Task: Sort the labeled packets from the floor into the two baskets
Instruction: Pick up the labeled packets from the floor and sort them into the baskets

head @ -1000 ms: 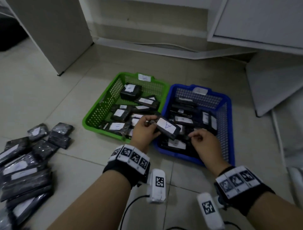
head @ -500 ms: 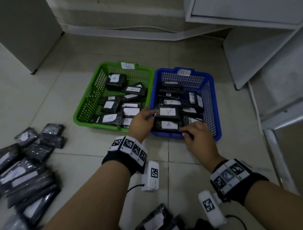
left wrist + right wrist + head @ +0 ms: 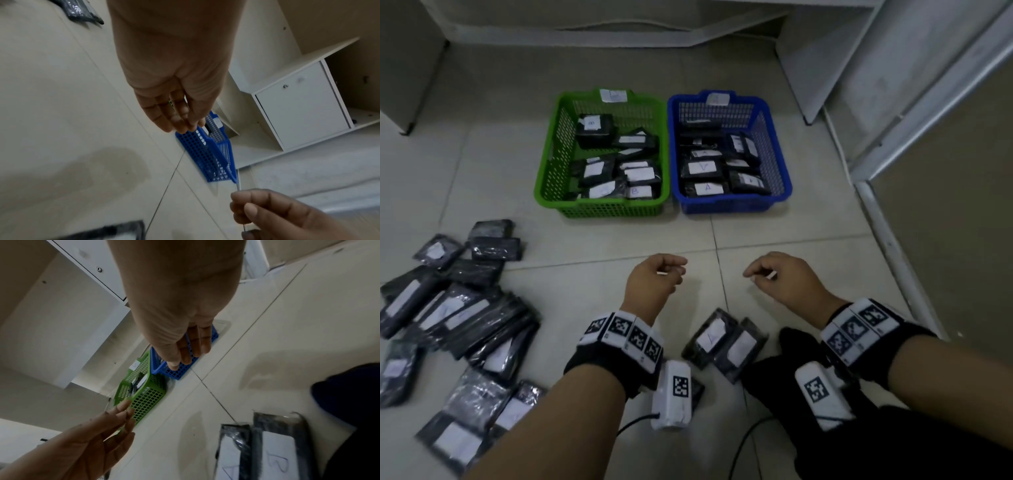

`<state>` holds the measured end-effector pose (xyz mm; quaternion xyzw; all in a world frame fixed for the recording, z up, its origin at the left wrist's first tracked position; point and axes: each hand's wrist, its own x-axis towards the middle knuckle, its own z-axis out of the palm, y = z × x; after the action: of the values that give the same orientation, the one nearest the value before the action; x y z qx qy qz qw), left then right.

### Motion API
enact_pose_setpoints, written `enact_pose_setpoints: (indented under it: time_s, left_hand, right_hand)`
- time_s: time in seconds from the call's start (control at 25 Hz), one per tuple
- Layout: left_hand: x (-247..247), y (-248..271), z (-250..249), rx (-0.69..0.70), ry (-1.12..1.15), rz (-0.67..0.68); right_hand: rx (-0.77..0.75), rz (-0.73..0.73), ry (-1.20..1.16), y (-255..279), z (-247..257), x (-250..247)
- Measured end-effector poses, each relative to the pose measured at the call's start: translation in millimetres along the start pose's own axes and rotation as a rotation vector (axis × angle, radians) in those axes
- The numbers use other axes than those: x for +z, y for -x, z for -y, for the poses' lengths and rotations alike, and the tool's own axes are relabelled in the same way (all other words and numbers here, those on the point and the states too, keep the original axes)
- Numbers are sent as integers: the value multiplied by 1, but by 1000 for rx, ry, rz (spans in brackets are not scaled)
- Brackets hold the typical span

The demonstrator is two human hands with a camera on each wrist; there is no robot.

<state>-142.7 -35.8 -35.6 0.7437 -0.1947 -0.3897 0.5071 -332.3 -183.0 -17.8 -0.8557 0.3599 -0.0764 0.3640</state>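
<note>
Hovering over bare floor tile, both hands are empty: left hand [image 3: 654, 281] has fingers loosely curled with nothing in them, right hand [image 3: 782, 277] the same, fingers relaxed and a little bent. In the wrist views the fingers hang slack and slightly apart, holding nothing.

Nearest unsorted items are two black packets [image 3: 724, 342] lying flat and side by side on the tile between the forearms, just below the hands. The left one [image 3: 709, 337] has a white label that reads like an A; the right one [image 3: 741, 347] has a label too blurred to read in the head view (the right wrist view shows a handwritten mark that may be a B, not sure). A bigger pile of packets [image 3: 448, 318] sits well off to the left, overlapping each other.

Green basket [image 3: 599, 207] and blue basket [image 3: 736, 205] stand touching side by side ahead, each already part full of packets, each with a paper tag on the far rim.

Handling judgement: packets look like flat items wrapped in glossy black plastic film, probably light, fairly stiff in the core, with a slick crinkly skin. Lying flat on tile there is no lip to get under, so best to pinch across the short edges, thumb one side and fingers the other, or tilt one edge up first. Grabbing loose film alone risks slipping. Nothing looks fragile.
</note>
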Motion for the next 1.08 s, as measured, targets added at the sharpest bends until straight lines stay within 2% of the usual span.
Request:
enact_pose_setpoints:
  time_s: [0.16,0.24,0.4,0.56,0.64,0.72,0.8,0.88,1.08]
  left_hand:
    - [28,23,33,-30,-116,48]
    - [43,22,56,-25,-270,57]
    - [57,26,94,-9,-636,212]
    - [56,30,106,-44,-663,162]
    - [53,29,107,-100,-690,187]
    - [51,30,106,-125,-730,222]
    - [47,28,107,-149,-636,207]
    - [39,25,104,-204,-432,149]
    - [2,16,61,-299,298,23]
  right_hand:
    - [66,27,-36,33,-14,26]
    - [69,86,30,39,-32,52]
    - [101,317,215,50,-57,79]
    - [92,364,384,61,-60,91]
    - [96,356,480,61,-61,97]
    - [133,367,481,55,-61,96]
    - [184,404,373,47,-58,87]
    - [210,416,217,38,-54,76]
    - [277,280,-192,19,-17,50]
